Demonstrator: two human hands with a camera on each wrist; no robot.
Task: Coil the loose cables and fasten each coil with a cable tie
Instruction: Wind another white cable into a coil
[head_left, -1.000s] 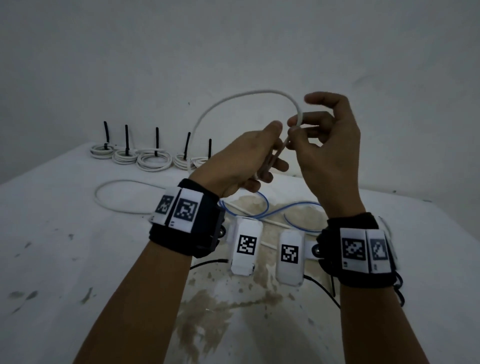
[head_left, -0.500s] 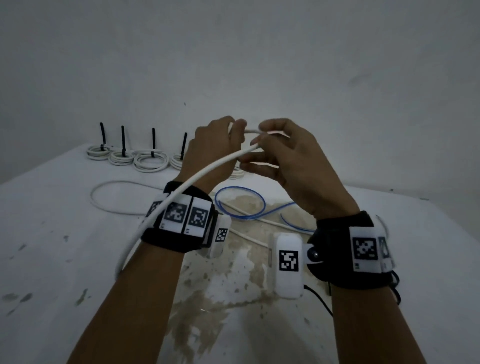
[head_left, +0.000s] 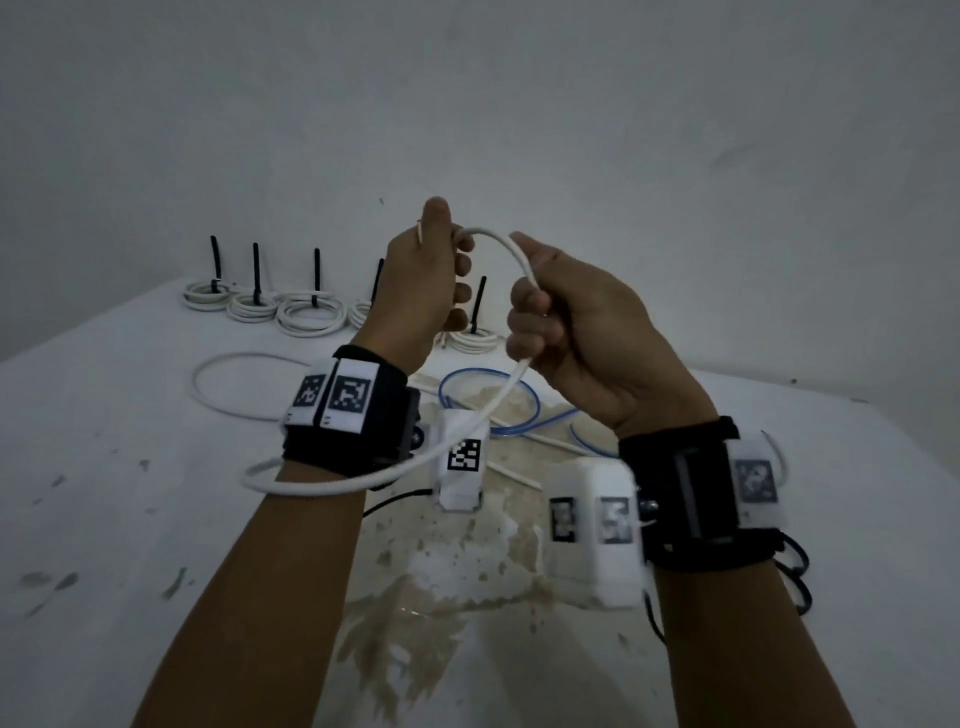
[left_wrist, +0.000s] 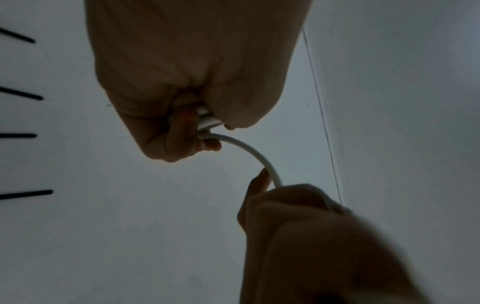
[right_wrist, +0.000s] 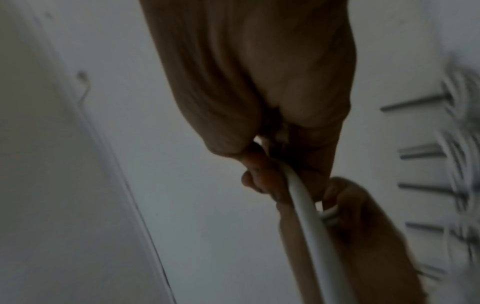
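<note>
Arching white cable (head_left: 511, 252) between gripping fingers (head_left: 527, 301)

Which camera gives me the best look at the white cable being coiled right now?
The head view: the white cable arcs from the left hand through the right hand, then sweeps under the left wrist. The left wrist view shows only the short arc between the fists, the right wrist view a blurred stretch.

Dim, flat, greyish light with no glare; the right wrist view is motion-blurred, worst at the ties (right_wrist: 420, 152).
</note>
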